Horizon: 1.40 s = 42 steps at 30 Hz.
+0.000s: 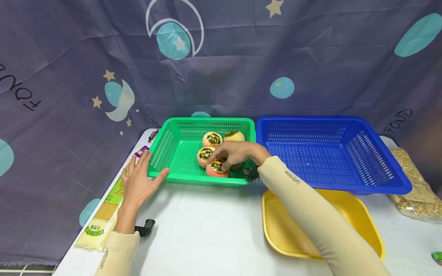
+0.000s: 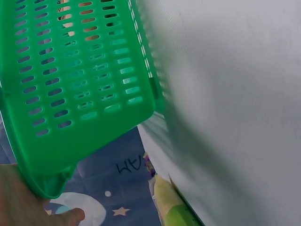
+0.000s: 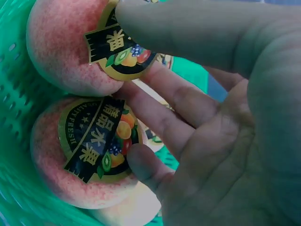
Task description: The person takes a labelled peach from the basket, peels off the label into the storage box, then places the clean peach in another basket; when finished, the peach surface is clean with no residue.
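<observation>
A green basket stands at the middle of the table with several label-stickered peaches inside. My right hand reaches into it and pinches the front peach, with another peach just beyond the fingers. In the right wrist view the thumb lies on that peach's label and the fingers run under it, against a second peach. My left hand rests with straight fingers on the basket's front left corner. The left wrist view shows the slotted basket wall and my palm.
An empty blue basket adjoins the green one on the right. A yellow tray lies in front of it. A noodle packet and purple sweets line the left edge. A bag of yellow grains sits far right.
</observation>
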Tool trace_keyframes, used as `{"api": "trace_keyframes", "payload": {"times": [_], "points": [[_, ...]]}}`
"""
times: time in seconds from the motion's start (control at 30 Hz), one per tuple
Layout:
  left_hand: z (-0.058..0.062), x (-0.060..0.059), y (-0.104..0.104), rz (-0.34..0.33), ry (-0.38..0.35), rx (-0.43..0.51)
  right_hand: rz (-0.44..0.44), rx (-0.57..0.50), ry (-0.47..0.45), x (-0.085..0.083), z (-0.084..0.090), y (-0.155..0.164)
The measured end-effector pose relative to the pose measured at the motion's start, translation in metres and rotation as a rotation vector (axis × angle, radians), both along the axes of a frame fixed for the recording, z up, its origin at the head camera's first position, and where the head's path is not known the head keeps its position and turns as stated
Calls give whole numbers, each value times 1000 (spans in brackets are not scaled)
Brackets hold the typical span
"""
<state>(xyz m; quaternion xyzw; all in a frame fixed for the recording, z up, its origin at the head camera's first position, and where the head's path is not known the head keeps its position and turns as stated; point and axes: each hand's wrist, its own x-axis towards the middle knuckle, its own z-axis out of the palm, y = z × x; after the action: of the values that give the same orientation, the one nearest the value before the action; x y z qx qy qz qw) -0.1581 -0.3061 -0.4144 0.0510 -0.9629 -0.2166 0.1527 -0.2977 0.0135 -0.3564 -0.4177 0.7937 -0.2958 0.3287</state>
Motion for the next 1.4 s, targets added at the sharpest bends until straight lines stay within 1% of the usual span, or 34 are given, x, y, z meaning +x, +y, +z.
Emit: {"api": "trace_keyframes", "payload": {"times": [0.23,0.37,0.47,0.63,0.73,0.97,1.07,1.23,1.3,1.4], "points": [[-1,-2,-2,-21,10,9,-9,89,-31,3,2,-4],[-1,-2,-1,-25,5,9,-11,127,-15,3,2,-6],[-2,-3,-1,-28,4,8,-30,130,-9,2,2,-6],[-2,-3,-1,-31,5,12,-49,95,-19,1,1,-5],[-3,-2,-1,-27,3,15,-48,100,-1,1,1,-6],[-5,-4,0,-26,-8,18,-39,187,68,1,1,-6],[-6,-5,-1,-28,-11,21,-54,190,64,1,0,-7],[-7,-5,-1,-33,-19,32,-89,154,-7,2,-2,-9],[-7,-5,-1,-32,-22,35,-92,146,18,1,-3,-10],[-7,-5,-1,-30,-22,38,-63,150,122,0,-4,-10]]}}
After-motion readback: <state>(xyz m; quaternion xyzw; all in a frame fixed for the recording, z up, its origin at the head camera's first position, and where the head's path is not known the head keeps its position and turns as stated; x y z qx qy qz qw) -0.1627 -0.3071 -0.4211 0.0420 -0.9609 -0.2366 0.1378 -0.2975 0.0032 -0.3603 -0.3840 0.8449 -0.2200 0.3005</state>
